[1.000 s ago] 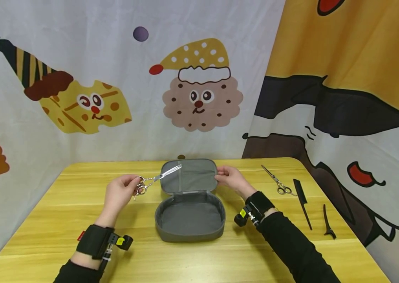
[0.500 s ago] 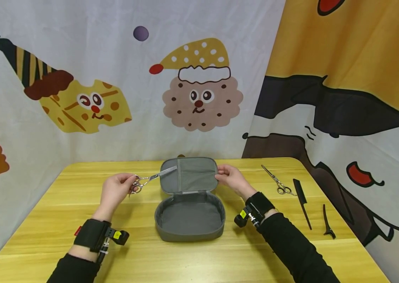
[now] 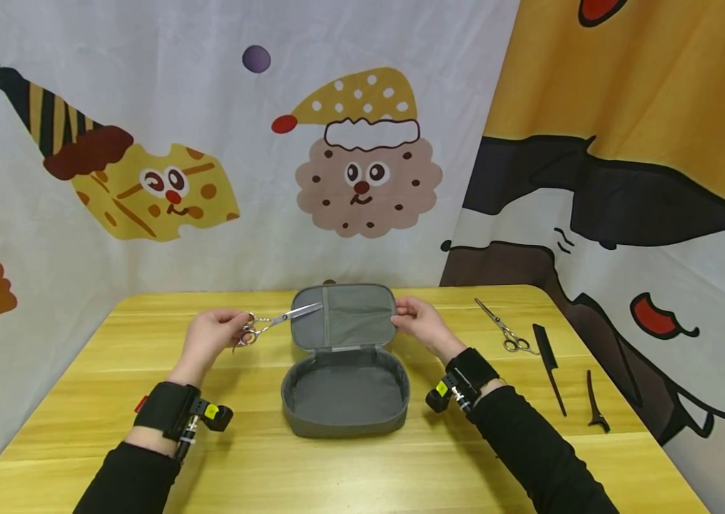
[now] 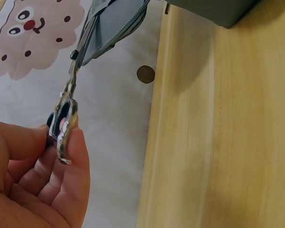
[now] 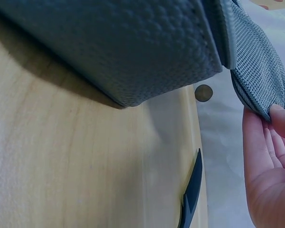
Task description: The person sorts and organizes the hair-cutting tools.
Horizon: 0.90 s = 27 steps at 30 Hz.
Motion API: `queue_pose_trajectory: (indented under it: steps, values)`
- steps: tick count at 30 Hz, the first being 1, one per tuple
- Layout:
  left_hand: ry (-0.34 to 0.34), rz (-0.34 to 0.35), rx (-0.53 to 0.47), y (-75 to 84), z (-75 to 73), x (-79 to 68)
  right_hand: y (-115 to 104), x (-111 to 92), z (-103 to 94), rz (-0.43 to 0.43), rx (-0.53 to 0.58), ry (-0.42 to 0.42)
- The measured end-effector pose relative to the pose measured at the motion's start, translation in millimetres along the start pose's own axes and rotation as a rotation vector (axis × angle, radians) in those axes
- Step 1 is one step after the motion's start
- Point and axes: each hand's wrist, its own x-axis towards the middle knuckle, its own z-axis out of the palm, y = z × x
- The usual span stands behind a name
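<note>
My left hand [image 3: 211, 339] pinches silver hair scissors [image 3: 266, 325] by the finger rings, thumb on one side and fingers on the other. Their blades point right and overlap the left part of the lid's inside in the head view. In the left wrist view the scissors [image 4: 66, 104] reach up to the lid's zipped edge. A grey zip case [image 3: 346, 430] stands unzipped at the table's middle, its lid [image 3: 362, 318] raised at the back and its inside bare. The right edge of that lid is pinched between thumb and fingers of my right hand [image 3: 425, 328].
To the right on the wooden table [image 3: 144, 371] lie a second pair of scissors [image 3: 500, 327], a black tail comb [image 3: 549, 364] and a black hair clip [image 3: 596, 407]. A printed curtain [image 3: 208, 86] hangs behind the table.
My left hand has drawn slightly left and up with the scissors, whose tips now sit lower against the lid. The lid stands slightly more upright, with my right hand still on its edge.
</note>
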Motion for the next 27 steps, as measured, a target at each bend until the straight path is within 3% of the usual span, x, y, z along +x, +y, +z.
queue_pose_trajectory:
  steps: [16,27]
  values:
    - [-0.007,-0.107,-0.129,-2.0,1.2,14.6,-5,-3,2.0,-0.050,0.018,-0.004]
    - [-0.054,-0.024,-0.174,-0.9,11.5,17.7,-2,-1,1.3,-0.080,-0.003,-0.024]
